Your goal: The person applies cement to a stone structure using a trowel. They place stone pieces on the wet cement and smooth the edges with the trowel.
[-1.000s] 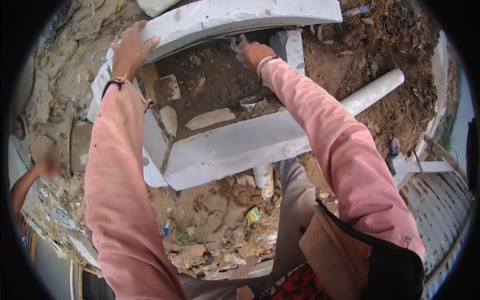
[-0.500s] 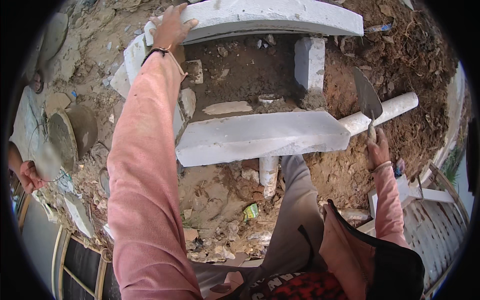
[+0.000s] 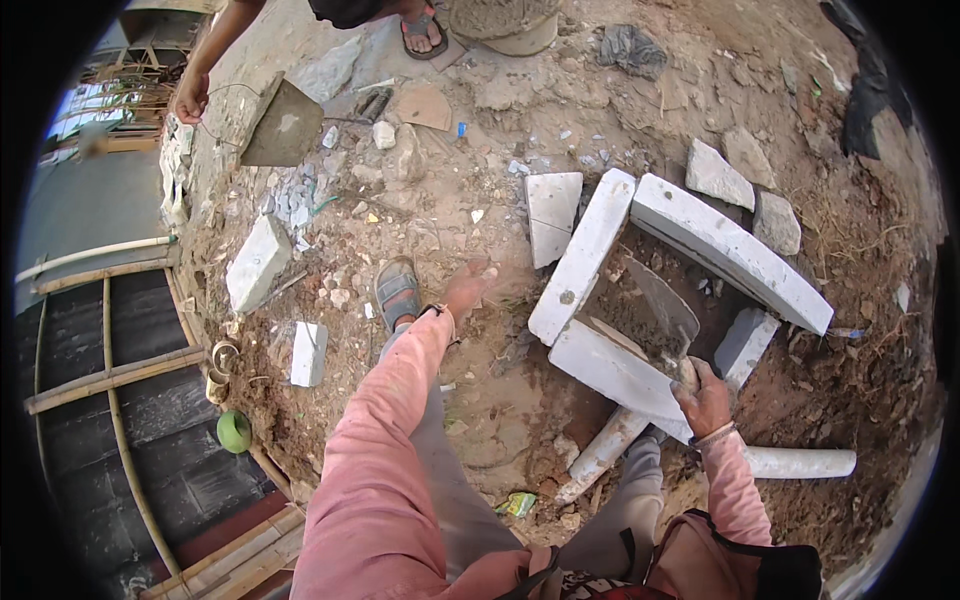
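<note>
My right hand (image 3: pixel 706 400) grips the handle of a trowel (image 3: pixel 664 305), its grey blade raised over a small box-like enclosure of white blocks. Under that wrist runs the near white block (image 3: pixel 610 368). A second white block (image 3: pixel 584 258) closes the left side, a longer one (image 3: pixel 730 245) the far side, and a short block (image 3: pixel 742 345) the right. Away to the left, my left hand (image 3: pixel 470 290) hangs above the dirt, slightly blurred, fingers stretched out and holding nothing. Below it, my sandalled foot (image 3: pixel 398 290) stands on the ground.
Another person's hand (image 3: pixel 191 98) holds the wire handle of a tilted grey bucket (image 3: pixel 285 125). A mortar-filled tub (image 3: pixel 508 25) stands at the far edge. White pipes (image 3: pixel 603 455) poke out near the enclosure. Loose blocks (image 3: pixel 258 262) and rubble lie leftward, beside a bamboo-framed dark surface (image 3: pixel 130 400).
My view has swung left. My left hand has let go of the far block and moved off the enclosure. The trowel in my right hand has come over the enclosure.
</note>
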`<state>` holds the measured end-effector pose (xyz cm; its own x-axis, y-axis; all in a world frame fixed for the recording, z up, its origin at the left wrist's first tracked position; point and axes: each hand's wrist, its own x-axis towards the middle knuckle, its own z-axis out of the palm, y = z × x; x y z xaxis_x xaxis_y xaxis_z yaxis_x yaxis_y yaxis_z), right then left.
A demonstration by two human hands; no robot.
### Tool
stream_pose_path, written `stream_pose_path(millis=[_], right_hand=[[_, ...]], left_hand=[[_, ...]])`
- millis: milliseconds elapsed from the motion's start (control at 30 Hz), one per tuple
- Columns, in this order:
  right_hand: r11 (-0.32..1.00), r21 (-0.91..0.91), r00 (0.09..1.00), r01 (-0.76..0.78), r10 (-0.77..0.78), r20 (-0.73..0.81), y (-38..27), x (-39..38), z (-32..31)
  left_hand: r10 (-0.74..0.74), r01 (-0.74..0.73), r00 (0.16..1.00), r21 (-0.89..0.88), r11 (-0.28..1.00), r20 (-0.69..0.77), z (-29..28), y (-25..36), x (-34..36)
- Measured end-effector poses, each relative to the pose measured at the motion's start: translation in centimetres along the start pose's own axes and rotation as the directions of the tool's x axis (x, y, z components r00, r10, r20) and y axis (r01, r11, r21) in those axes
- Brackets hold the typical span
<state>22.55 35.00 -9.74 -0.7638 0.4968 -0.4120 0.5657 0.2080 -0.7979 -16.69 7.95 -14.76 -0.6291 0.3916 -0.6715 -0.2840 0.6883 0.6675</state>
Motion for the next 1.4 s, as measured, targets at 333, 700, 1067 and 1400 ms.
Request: stream_pose_path(millis=[333,700,1067,1400], right_hand=[[0.967,-0.254,0.997,0.022,0.0,0.083,-11.2,2.6,1.8],[0.943,-0.276,0.975,-0.184,0.21,0.067,-12.9,3.2,4.9],[0.931,-0.345,0.992,-0.118,0.126,0.001,-17.9,2.9,8.6],[0.935,0.057,0.936,-0.349,0.351,-0.031,-16.2,-3.8,1.5]], left_hand=[[-0.029,-0.559,0.735,-0.63,0.539,-0.677,-26.7,6.0,-5.1],[-0.333,-0.783,0.293,-0.425,0.454,-0.896,-38.2,4.2,-2.6],[0.242,-0.318,0.621,0.042,0.947,-0.746,-39.3,10.1,-0.7],[0.42,-0.398,0.755,0.159,0.904,-0.504,-14.4,13.5,-6.5]])
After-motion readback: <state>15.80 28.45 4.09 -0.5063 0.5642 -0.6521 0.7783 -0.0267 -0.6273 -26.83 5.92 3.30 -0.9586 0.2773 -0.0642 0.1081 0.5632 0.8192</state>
